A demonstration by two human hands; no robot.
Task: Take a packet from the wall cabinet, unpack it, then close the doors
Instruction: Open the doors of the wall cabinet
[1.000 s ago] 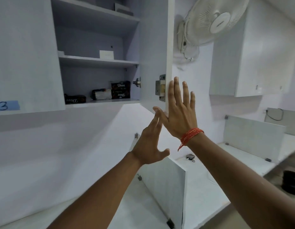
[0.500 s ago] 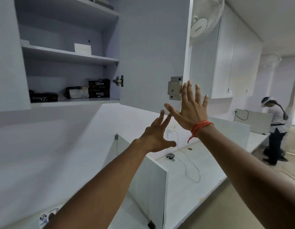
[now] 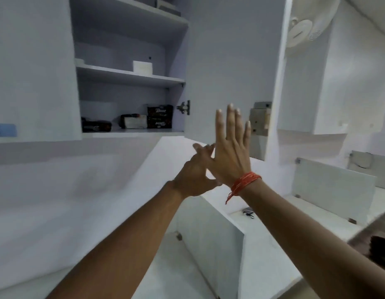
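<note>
Fingers (image 3: 231, 124) of the right hand (image 3: 230, 154) are spread and straight, palm turned toward the inner face of the open cabinet door (image 3: 228, 61), holding nothing; whether the palm touches the panel I cannot tell. An orange thread bracelet (image 3: 244, 183) circles that wrist. Just below and left of it, the left hand (image 3: 193, 175) is raised too, its fingers loosely fanned and empty, its fingertips overlapping the base of the right hand's thumb.

On the bottom shelf (image 3: 131, 132) of the wall cabinet lie the packets: 2 dark Dove packets (image 3: 159, 119) stacked at the right near the door hinge (image 3: 184, 107), a dark packet with a pale face (image 3: 133, 121) beside them, and another dark packet (image 3: 96, 125) further left. All are well apart from both hands. On the middle shelf (image 3: 127, 75) stands a small white box (image 3: 142, 67).

At the door's free edge, near the right fingertips, sits a metal lock (image 3: 260, 117). The left-hand cabinet door (image 3: 34, 67) carries a blue label (image 3: 4, 130) with a handwritten 3, partly cut off. A white wall fan (image 3: 306, 26) hangs beyond the open door. Below, white desk partitions (image 3: 211, 240) stand on the white counter (image 3: 262, 234), where a small dark object (image 3: 248, 212) lies.
</note>
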